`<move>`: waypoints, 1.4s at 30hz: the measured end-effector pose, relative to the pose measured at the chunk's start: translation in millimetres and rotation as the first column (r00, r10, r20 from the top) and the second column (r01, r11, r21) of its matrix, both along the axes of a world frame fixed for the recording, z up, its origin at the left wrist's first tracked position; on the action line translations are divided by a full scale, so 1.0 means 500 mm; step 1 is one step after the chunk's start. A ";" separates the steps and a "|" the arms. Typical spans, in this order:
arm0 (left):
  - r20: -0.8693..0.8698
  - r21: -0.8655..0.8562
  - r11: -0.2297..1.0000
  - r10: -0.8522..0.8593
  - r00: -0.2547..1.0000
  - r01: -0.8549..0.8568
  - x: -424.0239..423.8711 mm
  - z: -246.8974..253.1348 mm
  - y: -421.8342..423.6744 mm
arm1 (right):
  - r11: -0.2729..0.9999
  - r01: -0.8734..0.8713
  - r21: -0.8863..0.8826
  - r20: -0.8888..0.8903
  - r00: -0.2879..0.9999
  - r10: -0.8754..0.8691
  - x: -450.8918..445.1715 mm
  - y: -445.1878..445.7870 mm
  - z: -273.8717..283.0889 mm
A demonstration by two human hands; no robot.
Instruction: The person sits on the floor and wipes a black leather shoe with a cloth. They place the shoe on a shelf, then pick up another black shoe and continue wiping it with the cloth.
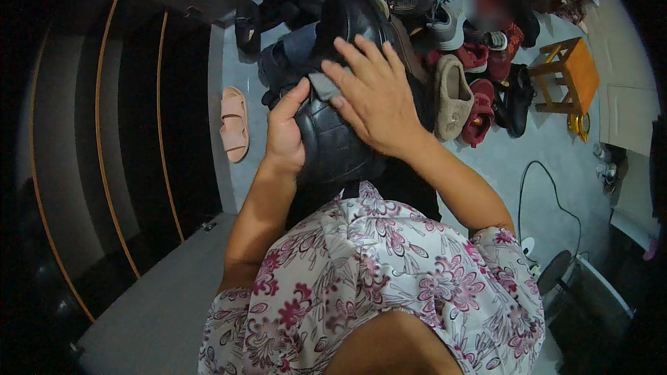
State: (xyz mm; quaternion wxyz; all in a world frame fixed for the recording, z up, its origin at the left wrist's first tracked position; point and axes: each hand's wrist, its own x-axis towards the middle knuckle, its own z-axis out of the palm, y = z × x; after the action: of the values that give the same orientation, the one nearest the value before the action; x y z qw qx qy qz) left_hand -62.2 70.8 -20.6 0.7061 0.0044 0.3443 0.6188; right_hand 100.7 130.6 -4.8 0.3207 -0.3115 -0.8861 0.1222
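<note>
A large piece of black leather footwear with stitched panels lies over my lap. My left hand grips its left side, thumb on top near a grey cloth or sponge. My right hand presses that grey piece onto the leather between thumb and forefinger, its other fingers spread. Beyond the fingers a glossy black rounded toe shows. My right hand hides the middle, so I cannot tell whether toe and panels belong to one shoe or two.
A pink sandal lies left on the floor, beside a dark striped panel. To the right are a beige slipper, red shoes, black shoes, a wooden stool and a dark cable. Several more shoes lie ahead.
</note>
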 end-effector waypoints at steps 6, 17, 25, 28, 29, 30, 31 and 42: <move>-0.107 0.004 0.998 -0.058 0.993 0.059 -0.007 0.006 0.000 | 0.989 0.108 0.104 -0.005 0.994 -0.108 -0.037 0.113 -0.014; -0.071 -0.007 0.998 -0.061 0.996 0.061 -0.001 -0.009 0.007 | 0.991 0.114 0.071 -0.129 0.986 -0.104 -0.010 0.111 -0.044; -0.018 -0.006 1.000 0.010 1.000 -0.010 0.003 -0.022 0.012 | 0.996 0.026 -0.087 -0.002 1.000 -0.026 0.026 -0.044 -0.016; -0.057 0.053 0.998 -0.027 0.998 0.030 -0.001 -0.018 0.012 | 0.984 -0.124 -0.132 -0.009 0.992 0.124 0.028 -0.102 -0.013; -0.060 0.083 0.995 -0.053 0.997 0.058 -0.008 -0.023 0.011 | 0.970 -0.179 -0.162 0.000 0.983 0.182 0.026 -0.120 -0.008; -0.066 0.111 0.990 -0.075 0.995 0.082 -0.012 -0.024 0.009 | 0.969 -0.206 -0.136 0.009 0.978 0.209 0.023 -0.133 -0.007; -0.056 0.119 0.990 -0.074 0.996 0.080 -0.013 -0.023 0.007 | 0.969 -0.215 -0.121 0.011 0.976 0.217 0.022 -0.130 -0.006; 0.010 0.100 0.995 -0.004 1.000 0.003 -0.007 -0.010 -0.010 | 0.999 -0.027 0.045 0.060 0.998 0.024 -0.024 0.023 0.007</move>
State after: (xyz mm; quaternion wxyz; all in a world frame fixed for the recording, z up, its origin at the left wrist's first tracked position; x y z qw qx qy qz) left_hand -65.7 65.7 -25.5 0.7078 0.0372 0.3091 0.6341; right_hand 88.4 142.2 -1.2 0.2995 -0.2964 -0.9017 0.0966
